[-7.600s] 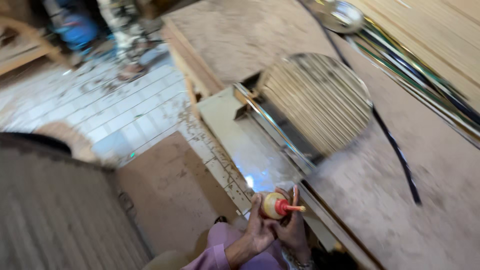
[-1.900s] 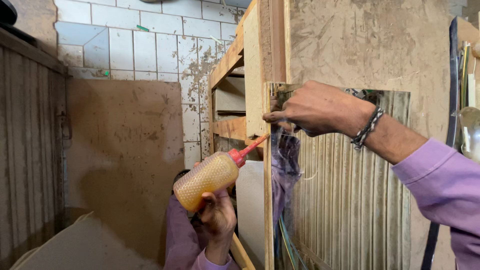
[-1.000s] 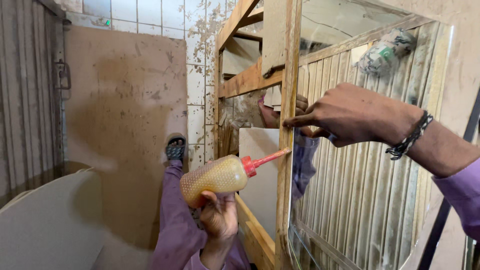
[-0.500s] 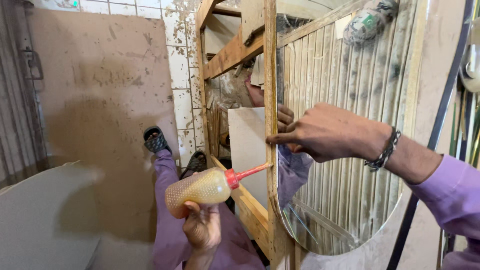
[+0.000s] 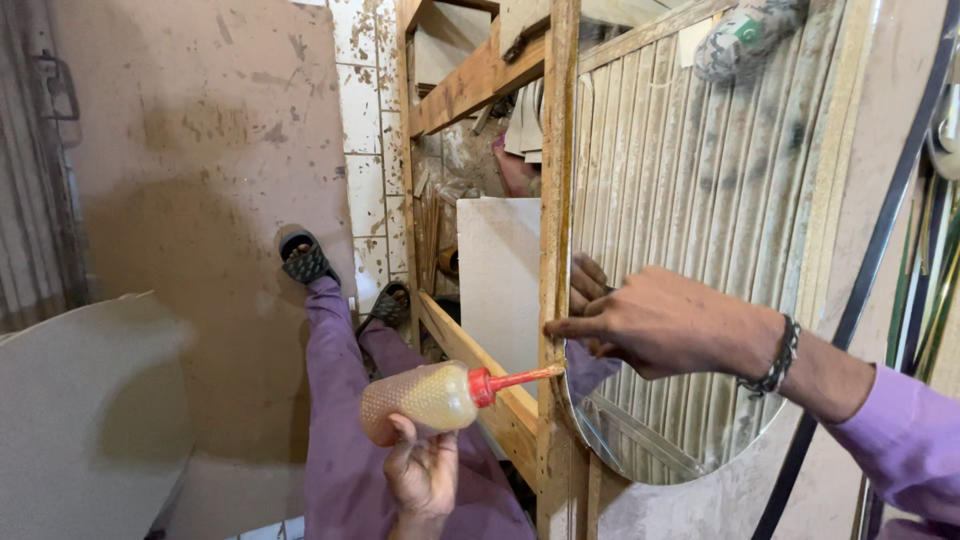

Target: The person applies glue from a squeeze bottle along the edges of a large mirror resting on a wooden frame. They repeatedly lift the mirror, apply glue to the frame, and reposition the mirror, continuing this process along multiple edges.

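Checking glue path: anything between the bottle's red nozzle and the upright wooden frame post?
Nothing visible. The yellowish squeeze bottle in the left hand has its nozzle tip at the wooden post, just below the right hand.

A stained brown board (image 5: 215, 200) fills the upper left of the frame, with grimy white wall tiles (image 5: 360, 110) just to its right. A pale curved panel (image 5: 80, 420) sits at lower left. Ribbed grey sheeting (image 5: 30, 180) runs down the left edge. Soft daylight falls evenly.
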